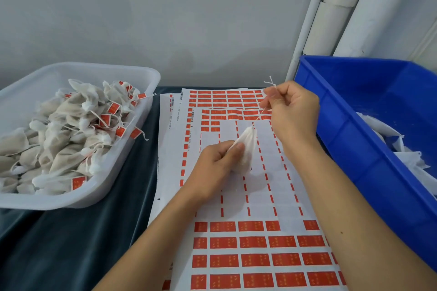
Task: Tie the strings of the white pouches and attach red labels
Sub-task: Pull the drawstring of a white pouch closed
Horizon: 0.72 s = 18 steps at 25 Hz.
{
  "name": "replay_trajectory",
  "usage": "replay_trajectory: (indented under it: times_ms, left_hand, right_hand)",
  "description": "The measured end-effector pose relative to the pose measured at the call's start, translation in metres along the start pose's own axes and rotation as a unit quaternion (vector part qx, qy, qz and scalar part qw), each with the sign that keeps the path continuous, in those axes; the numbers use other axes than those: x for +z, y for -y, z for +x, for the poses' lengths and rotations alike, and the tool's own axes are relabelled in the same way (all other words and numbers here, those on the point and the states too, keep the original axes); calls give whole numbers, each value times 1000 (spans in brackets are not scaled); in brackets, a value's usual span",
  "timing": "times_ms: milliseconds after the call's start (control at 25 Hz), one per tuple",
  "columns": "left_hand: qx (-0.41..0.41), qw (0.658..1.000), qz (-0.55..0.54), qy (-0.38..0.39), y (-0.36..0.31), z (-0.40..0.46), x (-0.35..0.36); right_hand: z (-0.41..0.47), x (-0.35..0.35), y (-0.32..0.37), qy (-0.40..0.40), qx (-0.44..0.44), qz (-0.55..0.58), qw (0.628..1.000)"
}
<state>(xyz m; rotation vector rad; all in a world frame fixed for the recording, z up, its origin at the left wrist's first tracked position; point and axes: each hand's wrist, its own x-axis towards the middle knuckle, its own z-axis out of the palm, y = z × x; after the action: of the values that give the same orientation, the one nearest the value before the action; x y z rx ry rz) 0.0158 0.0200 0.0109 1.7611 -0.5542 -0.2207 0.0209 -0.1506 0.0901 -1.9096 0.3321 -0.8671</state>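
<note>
Pouch [247, 149] string [260, 114] taut between hands

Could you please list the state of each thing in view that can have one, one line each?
White pouch: held up off the sheets, mouth gathered, no red label on it.
String: pulled taut up from the pouch.
Left hand: grips the pouch body.
Right hand: pinches the string.
White tray: piled with labelled pouches.
Blue bin: partly filled with white pouches.
Label sheet: flat, middle rows peeled.

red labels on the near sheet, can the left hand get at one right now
Probably not yet: the left hand grips the white pouch; the red labels lie uncovered just below it.
</note>
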Motion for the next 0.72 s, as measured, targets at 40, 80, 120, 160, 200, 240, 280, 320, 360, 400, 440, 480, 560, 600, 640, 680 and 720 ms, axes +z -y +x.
replay_trajectory:
  times_ms: [40,80,120,160,200,240,280,320,360,400,440,480,560,600,640,680,720]
  left_hand:
    - [0,1000,3,4,0,0,0]
    - [-1,1000,8,9,1,0,0]
    - [-3,1000,8,13,2,0,-1]
    - [-3,1000,4,14,2,0,-1]
    - [-2,1000,-6,12,2,0,-3]
    - [1,1000,-13,6,2,1,-3]
    - [2,1000,-15,-1,0,2,-4]
    - [2,1000,-9,-11,0,3,-3]
    - [3,1000,3,-20,1,3,-2]
    - [3,999,16,-29,3,3,-1]
    - [0,999,23,-36,5,4,0]
    - [-3,999,23,-39,7,4,0]
    - [-9,999,13,-41,8,4,-1]
    - [-11,999,9,-42,8,4,-1]
    - [-13,999,5,-43,8,4,-1]
    - [-13,999,3,-45,8,5,-1]
    - [-13,999,1,-45,8,5,-1]
  right_hand:
    - [-1,1,-1,-2,2,12,1000]
    - [-2,2,-2,9,12,37,999]
    - [-4,2,-3,27,24,63,997]
    - [-4,2,-3,48,31,84,995]
    - [-5,2,-4,70,29,97,992]
    - [-6,2,-3,92,21,109,990]
    - [-7,3,-3,114,13,122,986]
    - [-8,5,-2,132,7,134,982]
    - [-10,7,-1,141,4,141,980]
    - [-12,10,-2,141,6,142,980]
    - [-14,12,-3,129,15,143,981]
    - [-15,13,-6,108,33,142,983]
    - [-17,12,-14,62,77,130,987]
    - [-18,10,-21,54,94,126,986]
    - [-21,8,-27,58,104,121,986]
    - [-24,7,-33,70,106,110,986]
    - [-29,7,-38,84,102,96,987]
